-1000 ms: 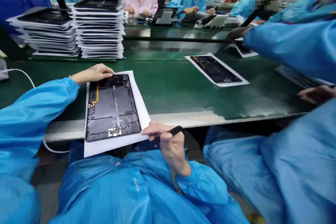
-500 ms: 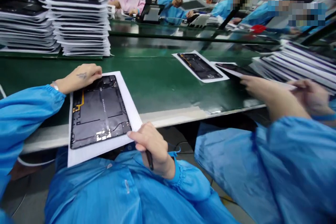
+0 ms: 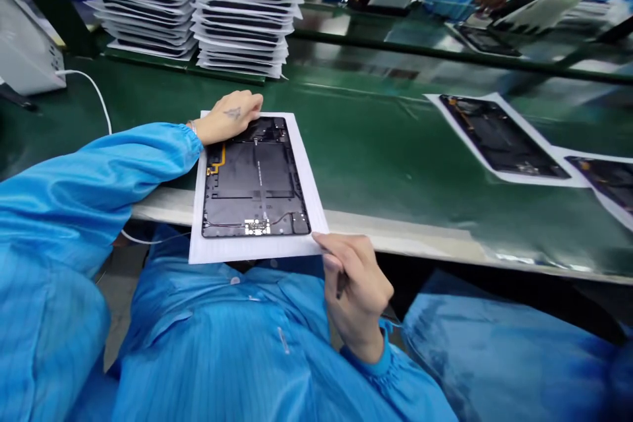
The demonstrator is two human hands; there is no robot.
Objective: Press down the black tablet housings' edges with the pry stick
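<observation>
A black tablet back housing (image 3: 247, 188) with an orange flex cable and a small board at its near end lies on a white sheet (image 3: 307, 171). The sheet rests on the green bench and juts over its near edge. My left hand (image 3: 230, 117), fingers curled and closed, grips the far left end of the housing; its fingertips are partly hidden. At the sheet's near right corner is my right hand (image 3: 357, 277), index fingertip touching that corner. Its other fingers close round a dark stick-like tool (image 3: 341, 285), mostly hidden in the palm.
Tall stacks of housings (image 3: 252, 13) interleaved with white sheets stand at the back left. Another housing (image 3: 499, 135) on a sheet lies to the right, with one more (image 3: 606, 178) beside it. A white cable (image 3: 101, 95) runs at left. Co-workers sit across the bench.
My view has swung left, so things sit further right in it. Both hands remain on the housing and sheet. The neighbour's hands at right have left the picture.
</observation>
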